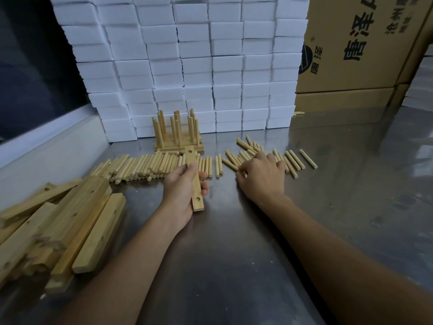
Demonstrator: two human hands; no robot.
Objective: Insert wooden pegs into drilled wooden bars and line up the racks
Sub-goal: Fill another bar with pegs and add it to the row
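Nearest the camera, left of the held bar, lies a loose heap of drilled bars (70, 221) on the steel table (234, 254). The left hand (182, 193) grasps one drilled bar (195, 179) around its middle, fingers and thumb wrapped round it, the bar pointing away with one hole showing near each end and no peg in either. To the right of that bar the right hand (262, 177) rests knuckles-up on the scattered pegs (269, 156), fingers curled down among them; whether it has already pinched one I cannot tell, since the fingertips are hidden. A tidier row of pegs (145, 166) lies just beyond and to the left of the bar's far end. Beyond the bar stand the finished racks (178, 134), pegs upright, close to the wall of white foam blocks (199, 66), with cardboard cartons (363, 43) further right. The likely trouble: raking through loose round pegs could send some rolling off, and a peg offered crooked to the hole may jam. The bar's far end is also close to the racks and could knock them askew.
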